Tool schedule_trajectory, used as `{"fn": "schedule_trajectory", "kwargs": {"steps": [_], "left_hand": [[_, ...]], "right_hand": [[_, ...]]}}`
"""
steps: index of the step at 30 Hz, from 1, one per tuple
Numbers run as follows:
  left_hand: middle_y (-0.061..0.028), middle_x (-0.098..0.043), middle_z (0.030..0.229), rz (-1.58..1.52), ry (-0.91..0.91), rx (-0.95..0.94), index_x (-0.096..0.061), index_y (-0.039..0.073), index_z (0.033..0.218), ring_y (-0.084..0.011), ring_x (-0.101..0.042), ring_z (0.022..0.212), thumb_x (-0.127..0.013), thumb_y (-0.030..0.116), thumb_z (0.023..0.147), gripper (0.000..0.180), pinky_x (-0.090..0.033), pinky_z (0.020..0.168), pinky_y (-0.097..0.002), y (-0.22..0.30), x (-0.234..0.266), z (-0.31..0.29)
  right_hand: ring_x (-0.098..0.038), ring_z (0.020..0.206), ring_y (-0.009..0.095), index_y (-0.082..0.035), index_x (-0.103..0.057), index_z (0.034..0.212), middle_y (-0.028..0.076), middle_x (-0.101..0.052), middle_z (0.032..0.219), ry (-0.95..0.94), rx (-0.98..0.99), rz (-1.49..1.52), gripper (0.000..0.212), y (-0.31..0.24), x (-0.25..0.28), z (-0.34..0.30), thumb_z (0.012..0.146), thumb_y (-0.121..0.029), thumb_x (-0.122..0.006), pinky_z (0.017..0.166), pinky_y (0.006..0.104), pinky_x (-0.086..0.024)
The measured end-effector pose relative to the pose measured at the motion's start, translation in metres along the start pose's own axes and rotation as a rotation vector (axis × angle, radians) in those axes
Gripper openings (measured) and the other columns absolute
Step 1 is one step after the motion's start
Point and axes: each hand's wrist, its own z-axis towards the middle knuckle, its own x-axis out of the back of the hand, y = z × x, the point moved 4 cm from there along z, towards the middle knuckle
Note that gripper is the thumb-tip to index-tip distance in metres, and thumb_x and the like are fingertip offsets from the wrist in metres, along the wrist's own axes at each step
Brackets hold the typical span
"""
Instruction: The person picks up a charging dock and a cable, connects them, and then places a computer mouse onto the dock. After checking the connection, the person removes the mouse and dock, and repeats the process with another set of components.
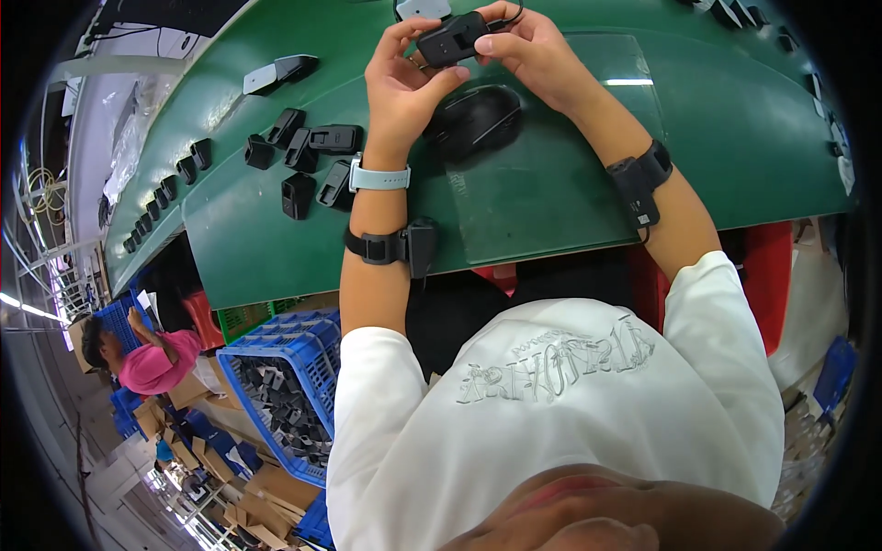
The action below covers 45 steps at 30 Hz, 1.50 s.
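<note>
Near the top of the head view, a small black rectangular device [450, 40] is held between both hands above the green table. My left hand [404, 87] is closed on its left end, with the thumb along its lower edge. My right hand [542, 60] pinches the right end, thumb laid on the front face. A thin black cable [520, 13] curves beside the right fingers; where it joins is hidden. Beneath the hands, a dark glossy oval shape [476, 119] shows on the clear sheet [551, 184]; I cannot tell its kind.
Several black plastic housings [299, 151] lie left of my left wrist. More line the table's [239, 248] left edge, and others its far right. A blue crate [322, 344] full of black parts stands below left. A person in pink [161, 363] is farther left; a red bin [770, 285] stands right.
</note>
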Motion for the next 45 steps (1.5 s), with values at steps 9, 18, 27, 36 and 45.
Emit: {"fn": "schedule_trajectory", "kwargs": {"steps": [9,18,27,36,45], "left_hand": [[-0.0100,-0.062,0.117,0.076,-0.011,0.030,-0.060,-0.002,0.121,-0.0188,-0.065,0.105,-0.076,-0.014,0.074,0.051,-0.058,0.087,-0.0300,0.000,0.005,-0.001],[-0.0120,-0.062,0.112,0.899,0.044,-0.539,-0.066,0.006,0.111,-0.0299,-0.063,0.099,-0.083,0.006,0.066,0.048,-0.053,0.084,-0.0368,0.017,-0.007,-0.005],[-0.0119,-0.066,0.110,0.914,0.095,-0.538,-0.067,0.006,0.106,-0.0295,-0.064,0.100,-0.085,0.006,0.068,0.043,-0.053,0.086,-0.0376,0.016,-0.007,-0.004],[-0.0099,-0.067,0.097,1.305,-0.050,-0.544,-0.066,0.007,0.098,-0.0322,-0.064,0.093,-0.082,0.010,0.065,0.037,-0.053,0.080,-0.0418,0.066,-0.007,-0.005],[-0.0157,-0.076,0.095,1.805,0.748,0.349,-0.075,0.004,0.097,-0.0306,-0.073,0.093,-0.081,0.047,0.077,0.048,-0.055,0.085,-0.0412,0.126,0.345,-0.008]], "right_hand": [[-0.067,0.088,0.014,0.000,-0.058,0.113,0.008,-0.068,0.104,-0.016,0.001,-0.054,0.032,-0.007,-0.007,0.004,0.085,0.000,-0.074,0.080,0.0271,-0.055],[-0.062,0.108,0.014,-0.001,-0.056,0.120,0.005,-0.064,0.113,0.192,-0.320,-0.239,0.048,-0.004,-0.014,-0.005,0.078,0.003,-0.079,0.097,0.0310,-0.051],[-0.064,0.097,0.012,-0.002,-0.060,0.118,0.005,-0.067,0.107,0.171,-0.236,-0.354,0.041,-0.004,-0.014,0.001,0.082,-0.005,-0.080,0.087,0.0282,-0.053],[-0.062,0.083,0.011,0.001,-0.068,0.106,0.005,-0.068,0.092,0.471,-0.278,-0.464,0.022,-0.002,0.011,-0.005,0.101,-0.019,-0.063,0.077,0.0263,-0.051],[-0.056,0.081,0.007,-0.004,-0.071,0.106,-0.002,-0.066,0.090,0.458,-0.404,-0.557,0.019,-0.004,0.023,0.007,0.097,-0.020,-0.069,0.075,0.0223,-0.046]]}}
